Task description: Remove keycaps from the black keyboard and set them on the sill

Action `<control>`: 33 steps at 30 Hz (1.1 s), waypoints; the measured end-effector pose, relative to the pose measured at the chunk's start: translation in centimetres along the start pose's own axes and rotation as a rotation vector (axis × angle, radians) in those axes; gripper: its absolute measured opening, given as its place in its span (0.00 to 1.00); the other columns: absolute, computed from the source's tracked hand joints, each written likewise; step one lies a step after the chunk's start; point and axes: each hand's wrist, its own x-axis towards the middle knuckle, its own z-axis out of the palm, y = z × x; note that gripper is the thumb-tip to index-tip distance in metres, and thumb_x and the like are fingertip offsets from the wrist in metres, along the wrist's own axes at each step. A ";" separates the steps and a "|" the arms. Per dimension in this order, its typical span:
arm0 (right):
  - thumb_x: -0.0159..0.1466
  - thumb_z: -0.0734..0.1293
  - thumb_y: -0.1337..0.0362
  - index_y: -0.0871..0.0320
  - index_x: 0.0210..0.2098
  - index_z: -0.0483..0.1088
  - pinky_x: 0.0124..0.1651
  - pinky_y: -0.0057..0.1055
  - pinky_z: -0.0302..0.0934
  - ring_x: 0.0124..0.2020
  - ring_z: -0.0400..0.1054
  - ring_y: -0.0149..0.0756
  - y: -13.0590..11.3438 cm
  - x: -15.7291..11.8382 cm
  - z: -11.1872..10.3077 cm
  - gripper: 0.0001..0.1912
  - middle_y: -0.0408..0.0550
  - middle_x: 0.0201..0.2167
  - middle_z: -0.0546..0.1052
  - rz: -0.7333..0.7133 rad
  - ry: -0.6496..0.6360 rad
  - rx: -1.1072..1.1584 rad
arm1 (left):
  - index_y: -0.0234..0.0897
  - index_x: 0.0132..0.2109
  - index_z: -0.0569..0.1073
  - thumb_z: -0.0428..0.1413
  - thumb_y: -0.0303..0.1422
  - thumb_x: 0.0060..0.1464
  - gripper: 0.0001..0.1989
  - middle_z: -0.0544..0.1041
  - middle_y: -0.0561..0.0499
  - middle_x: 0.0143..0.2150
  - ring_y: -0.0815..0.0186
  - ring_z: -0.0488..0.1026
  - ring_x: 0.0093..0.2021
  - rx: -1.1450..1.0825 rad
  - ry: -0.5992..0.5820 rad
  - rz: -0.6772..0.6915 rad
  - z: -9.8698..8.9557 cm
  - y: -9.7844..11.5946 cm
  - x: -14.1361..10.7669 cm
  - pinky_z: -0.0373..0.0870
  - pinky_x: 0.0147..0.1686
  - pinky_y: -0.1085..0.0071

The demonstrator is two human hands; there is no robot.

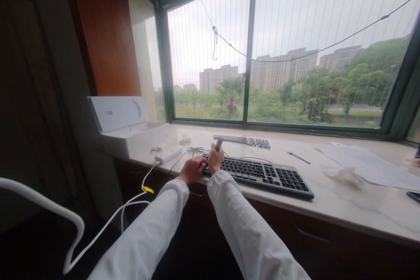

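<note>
A black keyboard (pixel 256 170) lies along the front edge of the white marble counter. At its left end, my left hand (pixel 193 169) rests with curled fingers against the keyboard; whether it holds anything is hidden. My right hand (pixel 216 158) is closed around a dark, upright tool (pixel 218 143) just right of my left hand, over the keys. Only the top of the tool shows above the fist. Behind the keyboard lies a row of loose dark keys or a key strip (pixel 243 141). A thin black cable (pixel 195 150) is bundled behind my left hand.
An open white box (pixel 144 138) stands at the left, near a white power strip (pixel 169 154) whose cable hangs down. To the right are a blue stick (pixel 299 157), crumpled tissue (pixel 346 175), paper sheets (pixel 374 166) and a dark object at the edge. Windows rise behind the counter (pixel 361 205).
</note>
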 end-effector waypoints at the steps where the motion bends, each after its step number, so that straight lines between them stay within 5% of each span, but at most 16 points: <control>1: 0.61 0.59 0.52 0.54 0.17 0.57 0.24 0.30 0.47 0.19 0.53 0.31 -0.1 0.0 0.0 0.19 0.40 0.13 0.61 0.009 0.001 -0.014 | 0.42 0.44 0.77 0.49 0.27 0.59 0.13 0.79 0.50 0.42 0.62 0.75 0.42 0.003 0.001 0.001 0.0 0.0 0.0 0.69 0.43 0.70; 33: 0.61 0.58 0.55 0.53 0.19 0.55 0.22 0.28 0.48 0.18 0.53 0.30 0.0 0.4 0.1 0.17 0.38 0.13 0.58 0.081 0.072 0.049 | 0.42 0.43 0.77 0.48 0.27 0.58 0.14 0.79 0.50 0.42 0.63 0.75 0.42 -0.002 0.008 -0.010 -0.1 0.3 -0.1 0.68 0.43 0.70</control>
